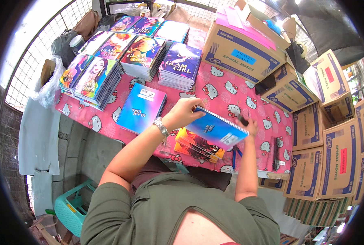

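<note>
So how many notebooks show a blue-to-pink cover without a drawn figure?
2: a lying notebook on the pink tablecloth, left of the left hand, and a held notebook in that hand. Glare or the stacks may hide others.

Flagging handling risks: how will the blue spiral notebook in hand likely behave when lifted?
The held blue notebook is probably fairly stiff, as it looks flat. It seems light, pinched near one end by the left hand. Its exposed coil might snag.
</note>
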### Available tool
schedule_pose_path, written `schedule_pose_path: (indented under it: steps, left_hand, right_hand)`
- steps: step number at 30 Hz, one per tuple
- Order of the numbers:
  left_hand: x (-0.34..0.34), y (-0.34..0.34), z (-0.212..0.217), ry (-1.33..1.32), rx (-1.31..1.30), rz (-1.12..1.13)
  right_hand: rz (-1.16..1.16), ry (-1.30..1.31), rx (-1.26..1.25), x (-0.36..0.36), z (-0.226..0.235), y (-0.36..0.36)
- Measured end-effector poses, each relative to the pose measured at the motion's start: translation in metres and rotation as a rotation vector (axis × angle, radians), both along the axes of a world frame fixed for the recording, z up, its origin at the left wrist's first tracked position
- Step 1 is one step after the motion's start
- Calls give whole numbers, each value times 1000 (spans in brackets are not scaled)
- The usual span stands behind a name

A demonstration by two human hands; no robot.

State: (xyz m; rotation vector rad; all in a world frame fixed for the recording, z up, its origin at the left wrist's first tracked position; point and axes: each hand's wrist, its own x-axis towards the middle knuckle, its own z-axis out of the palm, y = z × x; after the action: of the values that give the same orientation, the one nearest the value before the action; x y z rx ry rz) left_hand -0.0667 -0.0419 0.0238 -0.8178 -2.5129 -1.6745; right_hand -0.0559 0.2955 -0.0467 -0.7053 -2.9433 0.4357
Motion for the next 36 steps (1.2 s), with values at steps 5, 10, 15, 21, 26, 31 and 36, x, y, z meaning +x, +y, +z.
schedule_pose_path:
  steps: [5, 10, 15, 21, 26, 31, 36]
  left_hand:
    - [30, 9, -21, -32, 181, 178]
    - [41, 13, -25, 61, 172, 301]
    - [40, 12, -25, 48, 179, 287]
    - [40, 12, -24, 85, 105, 269]
    - [40, 11, -34, 95, 132, 271]
    - [48, 7, -26, 135, 122, 237]
    - [43, -36, 43, 219, 82, 320]
  right_hand:
    - [255, 333, 137, 118, -78, 26]
    - [139, 106, 107, 188, -79, -18]
    - [367, 467, -533, 148, 25, -90]
    - [700, 510, -375, 114, 81, -150]
    - [735, 425, -299, 112, 86, -150]
    - [383, -128, -1684, 114, 73, -136]
    - [472, 172, -1108, 140, 33, -83]
